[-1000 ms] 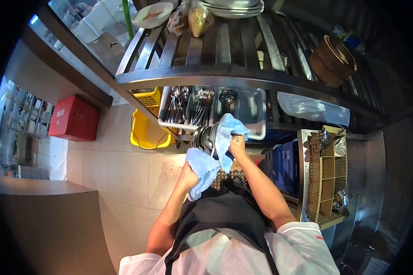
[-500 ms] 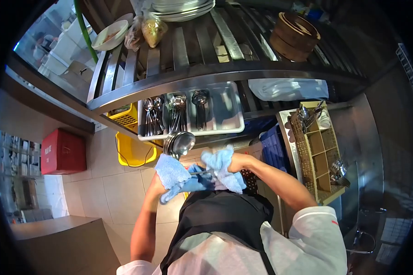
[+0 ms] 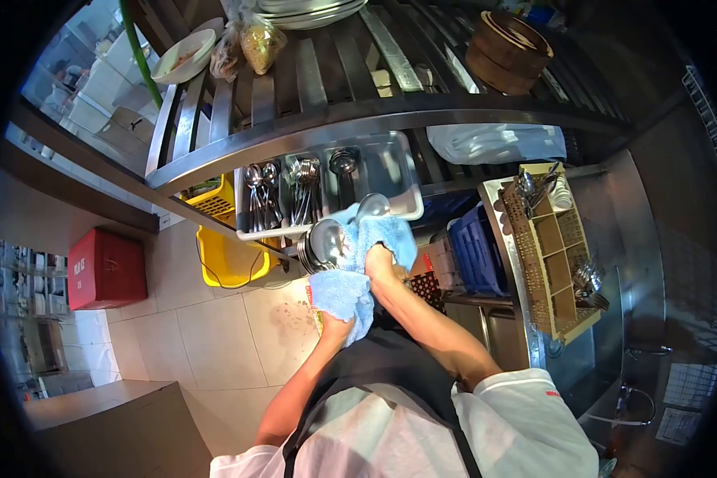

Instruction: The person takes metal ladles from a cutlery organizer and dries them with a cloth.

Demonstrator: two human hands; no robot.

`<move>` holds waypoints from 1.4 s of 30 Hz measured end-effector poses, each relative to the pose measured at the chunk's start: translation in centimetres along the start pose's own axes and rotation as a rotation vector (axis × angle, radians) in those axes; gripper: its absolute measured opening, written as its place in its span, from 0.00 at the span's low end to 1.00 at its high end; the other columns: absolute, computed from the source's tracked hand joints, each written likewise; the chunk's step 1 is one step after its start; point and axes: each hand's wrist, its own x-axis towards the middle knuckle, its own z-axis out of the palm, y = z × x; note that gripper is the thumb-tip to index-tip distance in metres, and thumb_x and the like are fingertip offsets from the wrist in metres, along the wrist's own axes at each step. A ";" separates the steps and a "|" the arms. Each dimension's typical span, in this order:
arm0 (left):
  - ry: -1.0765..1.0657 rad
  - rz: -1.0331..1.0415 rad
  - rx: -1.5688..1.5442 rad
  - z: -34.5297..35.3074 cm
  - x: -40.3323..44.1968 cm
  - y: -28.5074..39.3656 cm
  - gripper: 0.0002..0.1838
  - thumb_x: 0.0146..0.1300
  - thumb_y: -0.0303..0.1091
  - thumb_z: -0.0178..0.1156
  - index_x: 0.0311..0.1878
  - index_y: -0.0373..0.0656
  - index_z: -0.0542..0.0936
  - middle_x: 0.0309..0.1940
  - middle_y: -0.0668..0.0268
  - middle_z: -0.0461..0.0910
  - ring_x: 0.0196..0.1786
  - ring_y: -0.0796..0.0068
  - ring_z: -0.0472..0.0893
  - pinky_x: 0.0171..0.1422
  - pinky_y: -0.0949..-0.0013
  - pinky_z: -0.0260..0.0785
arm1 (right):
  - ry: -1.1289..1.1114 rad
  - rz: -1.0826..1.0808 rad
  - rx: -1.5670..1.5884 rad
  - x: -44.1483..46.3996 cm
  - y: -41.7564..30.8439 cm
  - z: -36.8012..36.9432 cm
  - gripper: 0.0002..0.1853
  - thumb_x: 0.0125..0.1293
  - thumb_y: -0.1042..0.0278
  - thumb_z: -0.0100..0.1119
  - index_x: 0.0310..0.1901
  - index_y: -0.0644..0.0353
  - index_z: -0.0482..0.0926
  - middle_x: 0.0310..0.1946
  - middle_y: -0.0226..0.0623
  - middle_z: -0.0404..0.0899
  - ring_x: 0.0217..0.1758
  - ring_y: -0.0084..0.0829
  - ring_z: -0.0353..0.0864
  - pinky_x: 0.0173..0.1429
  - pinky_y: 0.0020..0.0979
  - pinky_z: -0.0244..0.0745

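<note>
Several metal ladles (image 3: 323, 244) are bunched bowl-up in front of me, their handles hidden under blue cloth. My left hand (image 3: 336, 325) is closed on a light blue cloth (image 3: 338, 292) around the bunch. A second blue cloth (image 3: 390, 235) is in my right hand (image 3: 379, 263), wrapped about one separate ladle (image 3: 372, 207) whose bowl sticks out above it. Just beyond, a grey cutlery tray (image 3: 410, 179) holds spoons (image 3: 263, 191), forks (image 3: 304, 187) and dark-handled ladles (image 3: 343, 163) in its compartments.
A slatted metal shelf (image 3: 390, 119) overhangs the tray, carrying plates (image 3: 311, 14), a bowl (image 3: 185, 60) and a bamboo steamer (image 3: 508, 54). At right stands a divided cutlery rack (image 3: 548, 255). A yellow bin (image 3: 229, 259) and a red box (image 3: 107, 268) are on the left.
My right hand has moved up and left towards the tray, raising the cloth-wrapped ladle beside the bunch. My left hand has shifted right with its cloth.
</note>
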 end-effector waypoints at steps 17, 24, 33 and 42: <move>-0.454 0.376 0.293 -13.4 4.1 1.2 0.12 0.46 0.35 0.56 0.37 0.47 0.77 0.37 0.64 0.76 0.44 0.63 0.73 0.52 0.61 0.60 | -1.103 -0.251 -0.755 -5.2 -10.0 2.3 0.26 0.45 0.72 0.61 0.49 0.65 0.67 0.40 0.37 0.74 0.42 0.27 0.73 0.47 0.27 0.68; 0.079 0.045 0.011 -5.5 1.9 0.5 0.08 0.52 0.27 0.50 0.35 0.41 0.75 0.30 0.63 0.73 0.35 0.68 0.72 0.42 0.66 0.64 | 0.008 0.005 0.185 -2.2 1.0 3.9 0.09 0.60 0.68 0.44 0.38 0.62 0.71 0.30 0.36 0.73 0.33 0.30 0.75 0.38 0.32 0.73; 0.200 -0.489 -0.408 -7.4 1.9 1.6 0.07 0.54 0.26 0.47 0.35 0.39 0.72 0.32 0.64 0.73 0.34 0.73 0.73 0.37 0.70 0.66 | -0.286 -0.031 -0.381 -3.1 -1.0 1.3 0.11 0.58 0.78 0.42 0.42 0.62 0.71 0.39 0.35 0.73 0.44 0.31 0.72 0.50 0.34 0.68; 0.081 0.058 0.087 -4.2 2.8 0.1 0.08 0.48 0.25 0.49 0.32 0.41 0.75 0.31 0.59 0.74 0.37 0.59 0.73 0.44 0.61 0.63 | -0.127 -0.049 0.120 1.2 -2.1 5.0 0.08 0.56 0.73 0.46 0.37 0.60 0.71 0.31 0.32 0.72 0.28 0.25 0.73 0.30 0.26 0.71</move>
